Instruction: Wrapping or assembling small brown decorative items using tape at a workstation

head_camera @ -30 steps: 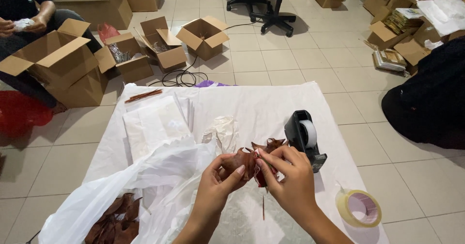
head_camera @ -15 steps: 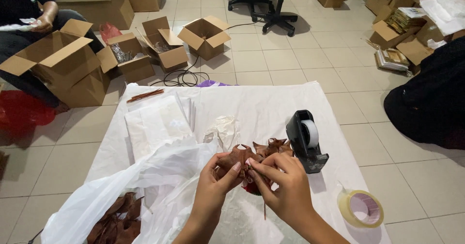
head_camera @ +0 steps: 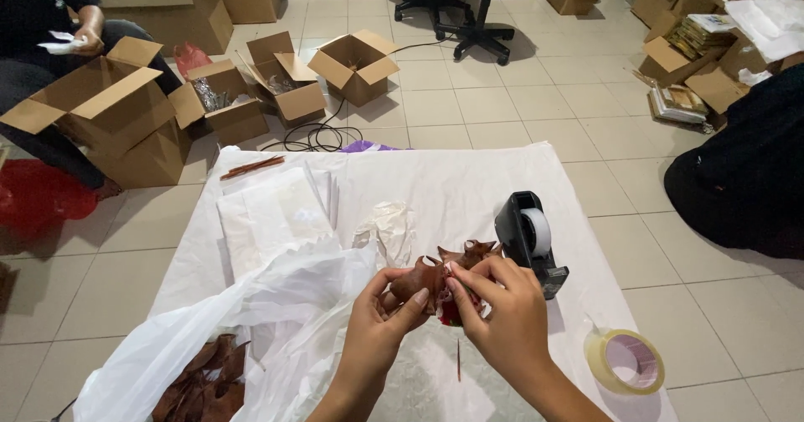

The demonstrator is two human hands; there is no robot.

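My left hand (head_camera: 377, 330) and my right hand (head_camera: 502, 317) together pinch a small bundle of brown dried leaves (head_camera: 444, 267) with a bit of red at its base, held just above the white-covered table (head_camera: 435, 183). A thin stem hangs down from the bundle (head_camera: 458, 359). Both hands have fingers closed on the bundle. A black tape dispenser (head_camera: 529, 238) stands just right of my right hand. A white plastic bag (head_camera: 251, 313) lies left of my left hand, with more brown leaves (head_camera: 201, 380) showing inside.
A roll of clear tape (head_camera: 626, 361) lies at the table's right corner. Crumpled white paper (head_camera: 389, 225), stacked white sheets (head_camera: 268, 213) and a brown stick (head_camera: 251, 167) are on the table. Open cardboard boxes (head_camera: 109, 108) and a seated person's hand (head_camera: 84, 41) are far left.
My hands have shifted slightly lower and closer together on the leaf bundle. The person at the far left has moved their hands with a white piece.
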